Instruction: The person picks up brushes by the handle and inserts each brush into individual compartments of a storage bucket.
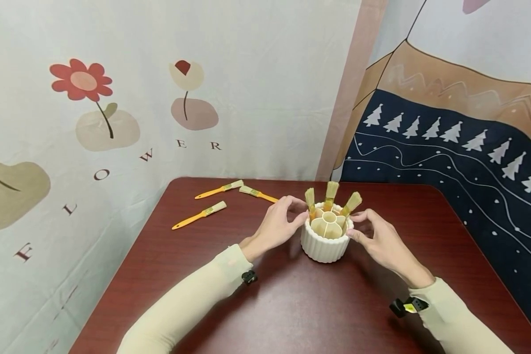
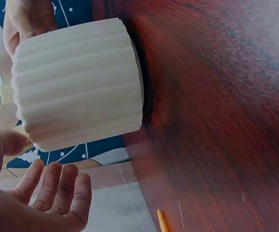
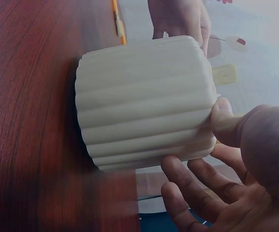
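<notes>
A white fluted brush holder [image 1: 325, 246] stands upright on the table, divided inside into several compartments around a central ring. Three paintbrushes, including the middle paintbrush [image 1: 331, 193], stand in it with bristles up. On its left side is my left hand [image 1: 276, 223]; in the left wrist view its thumb [image 2: 15, 141] touches the rim, while the other fingers are apart from the wall. My right hand [image 1: 382, 241] grips the right side, with the thumb [image 3: 226, 123] at the rim and fingers against the wall. The brush handles are mostly hidden inside the holder.
Three more paintbrushes with orange handles lie on the dark red table [image 1: 287, 309]: a front paintbrush [image 1: 198, 217], a rear paintbrush [image 1: 219, 189] and another paintbrush [image 1: 258, 194] beside my left hand. Printed cloth [image 1: 265, 88] hangs behind the table.
</notes>
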Tool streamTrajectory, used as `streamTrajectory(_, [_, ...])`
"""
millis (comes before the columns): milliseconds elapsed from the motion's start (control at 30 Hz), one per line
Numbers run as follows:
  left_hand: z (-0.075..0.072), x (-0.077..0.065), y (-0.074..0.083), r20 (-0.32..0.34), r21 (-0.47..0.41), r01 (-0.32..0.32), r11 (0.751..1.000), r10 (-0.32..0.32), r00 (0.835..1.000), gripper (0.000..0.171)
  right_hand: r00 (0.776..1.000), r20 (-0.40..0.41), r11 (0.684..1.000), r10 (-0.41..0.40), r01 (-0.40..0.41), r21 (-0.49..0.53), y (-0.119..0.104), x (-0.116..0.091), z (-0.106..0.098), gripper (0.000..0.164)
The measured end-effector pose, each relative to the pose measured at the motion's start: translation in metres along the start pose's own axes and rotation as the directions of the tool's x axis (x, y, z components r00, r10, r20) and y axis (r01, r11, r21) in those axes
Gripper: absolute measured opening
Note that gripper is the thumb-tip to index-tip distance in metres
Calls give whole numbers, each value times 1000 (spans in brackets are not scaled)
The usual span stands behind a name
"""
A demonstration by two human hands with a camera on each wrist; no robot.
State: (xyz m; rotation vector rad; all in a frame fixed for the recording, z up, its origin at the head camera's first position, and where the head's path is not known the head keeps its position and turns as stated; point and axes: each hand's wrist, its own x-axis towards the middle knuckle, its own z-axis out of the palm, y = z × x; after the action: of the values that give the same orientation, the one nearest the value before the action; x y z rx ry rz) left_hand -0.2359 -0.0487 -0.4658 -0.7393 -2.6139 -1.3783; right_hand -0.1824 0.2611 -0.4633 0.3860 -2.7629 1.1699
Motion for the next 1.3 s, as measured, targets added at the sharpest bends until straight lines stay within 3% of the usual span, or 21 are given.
streamTrajectory(200, [-8,-7,-4,-2,-1,18,1000,-18,1000,29,1000,2,1000,5,-5,2,-2,0,0,36])
streamTrajectory(367, [-17,-11,-9,-27,22,-7,1000,7,1000,28,1000,3,1000,11,-11,5,-3,1,0,37])
streamTrajectory(700, [-34,-19,-25,-84,178,-47,983,63,995,27,999,24,999,46,-46,-8,-2,-3,0,40])
streamTrajectory(1033, [-58,-28,-42,-104,250,53,967,-28,994,34,997,26,998,67,-67,-3,-3,-4,0,41])
streamTrajectory(1300, [-84,-43,-60,-129,314,136,939,-100,987,39,996,38,996,85,-85,5,-4,-4,1,46])
